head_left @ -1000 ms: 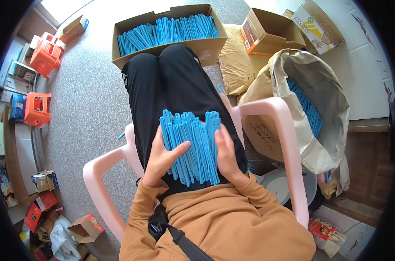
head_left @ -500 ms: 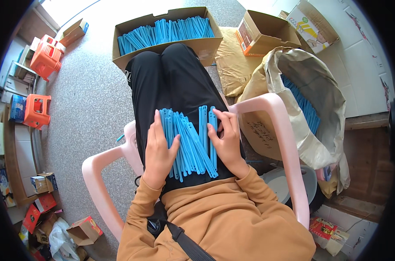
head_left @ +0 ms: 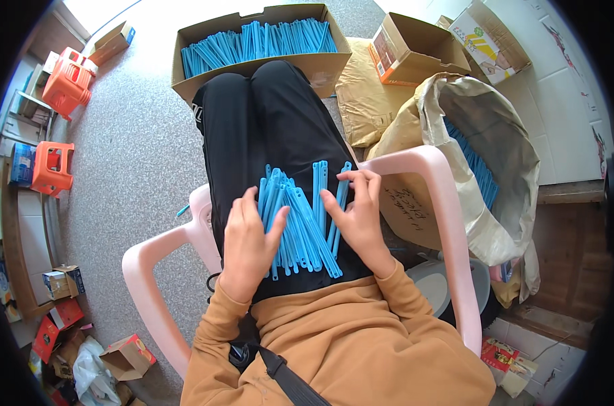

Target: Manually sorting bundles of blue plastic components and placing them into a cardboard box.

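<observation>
A loose pile of thin blue plastic sticks [head_left: 295,227], with small holes at their far ends, lies across my black-trousered lap. My left hand [head_left: 245,233] rests along the pile's left side, fingers apart and the thumb laid over the sticks. On the right, my right hand [head_left: 361,216] has bent fingers on a few separate blue sticks [head_left: 337,227], its fingertips near their holed ends. Between those and the main pile, some upright blue sticks [head_left: 320,179] stand slightly apart. The undersides of both hands are hidden.
Beyond my knees, a cardboard box [head_left: 253,73] holds many blue sticks. A large paper sack [head_left: 415,122] with more sticks stands right, beside an open carton [head_left: 415,51]. Pink chair armrests [head_left: 432,176] flank me. Orange stools [head_left: 53,169] stand far left.
My right hand has shifted right with a few sticks, widening the gap to the upright ones. My left hand's fingers have bent more, and the pile's far ends have moved slightly right.
</observation>
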Demonstrator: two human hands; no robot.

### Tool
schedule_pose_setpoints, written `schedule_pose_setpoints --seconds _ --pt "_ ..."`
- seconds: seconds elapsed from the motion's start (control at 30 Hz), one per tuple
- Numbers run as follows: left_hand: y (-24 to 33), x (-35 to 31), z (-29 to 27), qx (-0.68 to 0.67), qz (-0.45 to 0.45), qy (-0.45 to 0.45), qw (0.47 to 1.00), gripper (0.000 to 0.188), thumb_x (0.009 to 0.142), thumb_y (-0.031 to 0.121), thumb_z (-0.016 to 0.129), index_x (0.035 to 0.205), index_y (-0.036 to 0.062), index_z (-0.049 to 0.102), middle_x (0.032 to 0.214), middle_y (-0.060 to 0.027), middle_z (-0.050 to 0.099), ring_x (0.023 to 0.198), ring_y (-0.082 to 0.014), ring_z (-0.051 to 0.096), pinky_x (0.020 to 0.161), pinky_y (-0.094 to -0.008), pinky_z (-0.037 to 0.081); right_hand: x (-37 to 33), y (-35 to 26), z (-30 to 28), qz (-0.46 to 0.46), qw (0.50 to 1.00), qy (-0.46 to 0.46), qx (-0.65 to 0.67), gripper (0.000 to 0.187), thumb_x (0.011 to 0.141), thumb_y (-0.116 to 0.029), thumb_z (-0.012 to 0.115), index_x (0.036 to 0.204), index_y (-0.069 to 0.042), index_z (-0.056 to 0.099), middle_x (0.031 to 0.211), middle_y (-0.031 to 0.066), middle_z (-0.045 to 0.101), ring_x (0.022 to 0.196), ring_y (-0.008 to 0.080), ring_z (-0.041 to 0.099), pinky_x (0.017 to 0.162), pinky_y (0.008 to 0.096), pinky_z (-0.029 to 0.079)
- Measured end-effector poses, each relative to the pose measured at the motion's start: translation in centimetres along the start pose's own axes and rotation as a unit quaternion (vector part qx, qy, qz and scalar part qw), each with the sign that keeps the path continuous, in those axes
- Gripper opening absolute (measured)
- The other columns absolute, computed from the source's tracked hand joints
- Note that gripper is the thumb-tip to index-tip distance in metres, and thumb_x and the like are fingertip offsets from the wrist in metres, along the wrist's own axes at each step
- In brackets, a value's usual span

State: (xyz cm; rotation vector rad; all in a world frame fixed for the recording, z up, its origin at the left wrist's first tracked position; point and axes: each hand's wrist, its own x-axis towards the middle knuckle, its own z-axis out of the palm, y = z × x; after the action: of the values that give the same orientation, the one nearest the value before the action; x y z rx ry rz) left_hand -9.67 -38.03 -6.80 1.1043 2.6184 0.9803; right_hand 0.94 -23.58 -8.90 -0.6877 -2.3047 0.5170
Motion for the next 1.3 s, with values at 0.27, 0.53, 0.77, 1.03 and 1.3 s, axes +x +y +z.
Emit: schedule_pose_setpoints --seconds 0.27,0.53,0.77,1.03,1.3 --pt "0.3 1.1 2.3 -0.064 0.008 -0.109 0.992 0.062 0.079 0.031 0.061 0.115 -0.0137 0.037 0.081 -0.0254 0.059 0.074 -0.0389 0.061 0.062 -0.0389 0.049 -0.8 -1.9 -1.3 0.116 0.965 -0.167 0.167 0.042 0.076 -0.019 0.065 0.107 0.001 0.045 0.098 0.0147 0.051 0.088 0.0250 0.054 0.076 0.0321 0.045" --pt "-1.7 1.5 4.4 -0.378 -0.126 -0.095 0.912 0.070 0.072 0.024 0.070 0.123 -0.0047 0.031 0.095 -0.0160 0.059 0.087 -0.0206 0.060 0.076 -0.0294 0.048 -2.1 -3.3 -0.7 0.109 0.930 -0.258 0.238 0.058 0.078 -0.019 0.062 0.122 0.002 0.030 0.113 0.0241 0.046 0.103 0.0309 0.051 0.088 0.0338 0.040" --pt "-0.2 1.1 3.4 -0.591 -0.131 -0.043 0.795 0.074 0.069 0.008 0.071 0.127 -0.0027 0.025 0.110 -0.0135 0.049 0.096 -0.0177 0.054 0.082 -0.0286 0.046 -2.4 -2.6 0.4 0.216 0.836 -0.255 0.435 0.082 0.072 -0.019 0.069 0.132 -0.001 0.016 0.122 0.0184 0.037 0.116 0.0267 0.039 0.097 0.0356 0.031" --pt "2.3 0.1 1.0 -0.535 -0.076 -0.074 0.838 0.046 0.075 0.010 0.066 0.113 -0.0002 0.042 0.097 -0.0062 0.056 0.088 -0.0116 0.056 0.078 -0.0243 0.045 -1.3 -3.6 -1.7 0.206 0.794 -0.270 0.505 0.099 0.072 -0.023 0.071 0.138 -0.001 0.001 0.136 0.0147 0.023 0.125 0.0216 0.028 0.101 0.0323 0.027" --pt "3.1 2.3 1.0 -0.436 0.012 -0.146 0.888 0.060 0.073 0.015 0.067 0.121 -0.0015 0.035 0.105 -0.0103 0.054 0.095 -0.0162 0.053 0.084 -0.0278 0.042 -3.4 -4.0 -1.6 0.232 0.795 -0.228 0.511 0.084 0.085 -0.019 0.057 0.137 -0.002 -0.006 0.139 0.0152 0.014 0.129 0.0236 0.017 0.105 0.0343 0.018"
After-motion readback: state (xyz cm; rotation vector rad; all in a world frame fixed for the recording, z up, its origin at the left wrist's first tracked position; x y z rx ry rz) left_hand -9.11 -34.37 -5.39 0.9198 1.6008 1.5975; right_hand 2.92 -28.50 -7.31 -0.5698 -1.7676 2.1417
